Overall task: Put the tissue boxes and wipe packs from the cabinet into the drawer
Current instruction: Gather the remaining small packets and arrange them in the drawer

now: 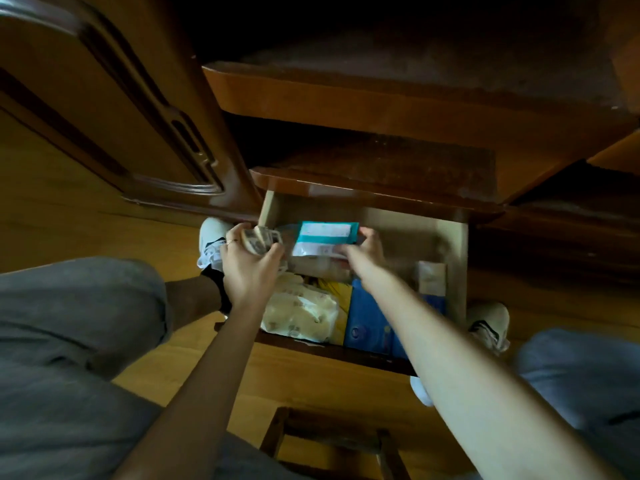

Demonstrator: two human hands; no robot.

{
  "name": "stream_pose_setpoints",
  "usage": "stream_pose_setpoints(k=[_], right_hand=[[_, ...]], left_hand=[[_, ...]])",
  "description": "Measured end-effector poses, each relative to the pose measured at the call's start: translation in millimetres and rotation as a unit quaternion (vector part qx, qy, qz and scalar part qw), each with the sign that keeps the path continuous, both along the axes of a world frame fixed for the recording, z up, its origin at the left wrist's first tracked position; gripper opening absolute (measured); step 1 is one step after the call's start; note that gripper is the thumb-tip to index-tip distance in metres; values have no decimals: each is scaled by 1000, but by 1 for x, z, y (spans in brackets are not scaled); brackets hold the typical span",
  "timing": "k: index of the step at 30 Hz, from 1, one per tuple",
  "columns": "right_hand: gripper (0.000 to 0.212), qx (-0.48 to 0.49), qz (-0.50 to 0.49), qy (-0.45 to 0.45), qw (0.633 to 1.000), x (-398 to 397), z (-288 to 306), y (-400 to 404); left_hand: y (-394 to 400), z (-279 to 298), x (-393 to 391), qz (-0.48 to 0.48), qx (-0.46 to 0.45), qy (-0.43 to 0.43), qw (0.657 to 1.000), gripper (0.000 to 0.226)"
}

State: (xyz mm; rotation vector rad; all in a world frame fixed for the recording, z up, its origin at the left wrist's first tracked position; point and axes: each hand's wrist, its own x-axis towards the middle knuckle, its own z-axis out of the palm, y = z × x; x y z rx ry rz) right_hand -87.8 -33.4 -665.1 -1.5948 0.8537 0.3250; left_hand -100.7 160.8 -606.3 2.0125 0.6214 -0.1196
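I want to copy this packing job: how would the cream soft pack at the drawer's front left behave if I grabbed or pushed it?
The cream pack looks puffy and wrinkled, so it would probably squash and sag rather than stay stiff. Its film seems glossy, so perhaps a little slippery. It lies flat against the blue pack inside the drawer, so a push should slide it; rolling or tipping seems unlikely.

An open wooden drawer (462, 271) sits at frame centre, pulled out over the wood floor (62, 202). In it lie a cream wipe pack (298, 315) at lower left, a blue pack (367, 323) just right of it, a yellow item (341, 299) between them, and a tan box (431, 278) against the right wall.
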Motion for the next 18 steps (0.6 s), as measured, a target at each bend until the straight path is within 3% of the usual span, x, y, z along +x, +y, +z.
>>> stream_pose_setpoints(k=[2,4,6,9,11,13,15,18], right_hand=[[51,-78,128,19,989,10,-13,20],[46,-185,247,35,950,11,-21,36],[45,-288,295,36,910,9,-25,44],[48,-341,337,58,875,10,-28,42],[36,-308,364,69,876,13,-26,35],[20,-193,322,28,926,15,-23,27],[22,-79,249,-20,965,14,-13,20],[21,-42,179,-130,974,13,3,6]], left_hand=[[7,0,2,20,-12,5,1000,63],[11,0,5,30,-17,7,999,60],[12,1,9,34,-20,1,999,58],[10,3,16,29,-22,-6,999,59],[6,4,17,24,-25,-4,999,60],[3,5,17,22,-22,0,1000,61],[2,6,17,23,-27,2,999,62],[6,8,16,41,-46,-13,998,57]])
